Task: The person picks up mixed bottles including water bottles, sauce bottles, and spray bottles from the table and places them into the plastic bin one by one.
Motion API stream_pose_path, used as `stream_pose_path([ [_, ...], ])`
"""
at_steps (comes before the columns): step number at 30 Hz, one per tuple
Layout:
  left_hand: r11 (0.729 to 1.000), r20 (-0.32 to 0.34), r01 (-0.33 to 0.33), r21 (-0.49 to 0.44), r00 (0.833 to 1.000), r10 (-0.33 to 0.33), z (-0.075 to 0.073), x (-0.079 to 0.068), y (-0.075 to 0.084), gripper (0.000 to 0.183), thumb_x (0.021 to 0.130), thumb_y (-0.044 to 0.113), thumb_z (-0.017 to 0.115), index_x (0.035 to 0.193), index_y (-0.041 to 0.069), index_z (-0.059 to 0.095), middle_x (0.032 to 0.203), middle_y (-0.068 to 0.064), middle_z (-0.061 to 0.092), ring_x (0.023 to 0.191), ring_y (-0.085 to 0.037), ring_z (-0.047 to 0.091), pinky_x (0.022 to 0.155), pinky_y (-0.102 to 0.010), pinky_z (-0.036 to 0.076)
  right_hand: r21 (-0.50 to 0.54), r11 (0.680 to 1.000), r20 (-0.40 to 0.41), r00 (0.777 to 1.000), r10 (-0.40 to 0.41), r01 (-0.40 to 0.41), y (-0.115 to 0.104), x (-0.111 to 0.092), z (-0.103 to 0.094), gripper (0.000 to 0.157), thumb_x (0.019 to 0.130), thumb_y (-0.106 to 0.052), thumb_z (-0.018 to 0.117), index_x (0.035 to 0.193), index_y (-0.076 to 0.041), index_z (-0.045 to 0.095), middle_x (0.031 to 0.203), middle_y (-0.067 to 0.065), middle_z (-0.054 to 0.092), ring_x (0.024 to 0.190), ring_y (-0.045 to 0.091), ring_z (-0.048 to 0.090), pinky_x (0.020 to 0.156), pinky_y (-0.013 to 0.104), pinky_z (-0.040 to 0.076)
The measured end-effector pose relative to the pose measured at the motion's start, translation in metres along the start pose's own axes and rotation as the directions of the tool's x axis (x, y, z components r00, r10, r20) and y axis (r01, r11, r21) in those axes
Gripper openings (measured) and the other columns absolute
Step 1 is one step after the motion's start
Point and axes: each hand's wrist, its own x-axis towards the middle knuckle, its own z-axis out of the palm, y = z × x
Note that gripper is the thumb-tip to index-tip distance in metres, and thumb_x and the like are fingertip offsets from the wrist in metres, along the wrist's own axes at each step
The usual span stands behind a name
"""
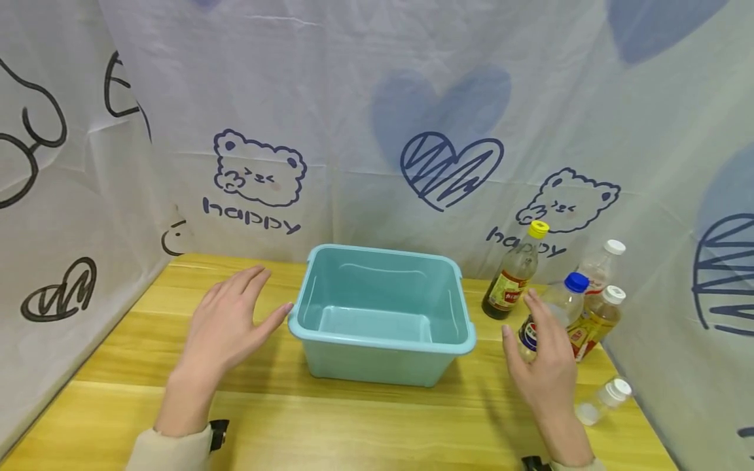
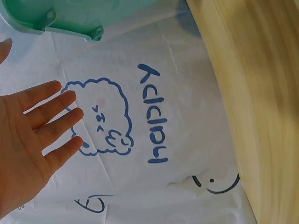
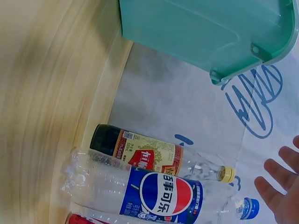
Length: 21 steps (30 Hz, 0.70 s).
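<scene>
Flanking a rectangular teal tub [image 1: 377, 362], left hand [image 1: 226, 320] and right hand [image 1: 548, 363] hang unclenched.

Type of premises cannot be determined. Visible area comprises a wood-grain table [image 1: 353, 422] enclosed at back and both sides by creased, pale sheeting [image 1: 347, 78] printed with hearts [image 1: 452, 171] and cartoon bears [image 1: 260, 169].

"happy", twice — on the cloth [image 1: 353, 111]; "百事可乐" — printed on the blue-capped bottle [image 3: 159, 192].
</scene>
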Motion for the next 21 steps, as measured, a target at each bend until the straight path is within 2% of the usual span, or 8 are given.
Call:
stream_pose_path([
  [6,1.0,0.023,-0.012,-0.013,1.0,0.012,0.006,0.011,0.007,0.078,0.102,0.061,0.054,0.151,0.001,0.05,0.155,-0.021,0.049,0.142,-0.044,0.046,0.118,-0.065,0.035,-0.022,0.999,-0.043,0.999,0.025,-0.026,0.006,0.001,-0.005,0.061,0.101,-0.042,0.058,0.138,0.006,0.06,0.145,0.02,0.06,0.125,0.046,0.059,0.12,0.024,0.035],
  [13,1.0,0.072,-0.013,-0.029,0.997,0.015,0.011,0.023,0.011,0.082,0.101,0.064,0.053,0.154,0.002,0.046,0.158,-0.02,0.046,0.144,-0.043,0.043,0.12,-0.065,0.032,-0.005,0.999,-0.133,0.99,0.043,-0.043,0.013,0.003,-0.009,0.056,0.096,-0.03,0.063,0.138,0.009,0.059,0.146,0.025,0.058,0.13,0.048,0.055,0.122,0.033,0.036],
  [18,0.999,0.123,-0.035,-0.033,0.992,0.039,0.016,0.031,0.013,0.086,0.1,0.065,0.053,0.158,0.003,0.041,0.162,-0.019,0.041,0.149,-0.043,0.036,0.124,-0.064,0.024,0.008,0.997,-0.193,0.978,0.077,-0.077,0.015,0.005,-0.013,0.056,0.091,-0.018,0.065,0.137,0.012,0.057,0.145,0.028,0.056,0.132,0.05,0.052,0.123,0.037,0.035],
  [21,0.998,0.145,-0.043,-0.041,0.988,0.048,0.018,0.033,0.015,0.088,0.1,0.067,0.052,0.16,0.005,0.038,0.164,-0.017,0.039,0.152,-0.042,0.031,0.126,-0.064,0.018,-0.003,0.995,-0.213,0.972,0.099,-0.102,0.023,0.002,-0.013,0.059,0.088,-0.016,0.066,0.14,0.011,0.055,0.148,0.026,0.055,0.135,0.049,0.051,0.124,0.038,0.035],
])
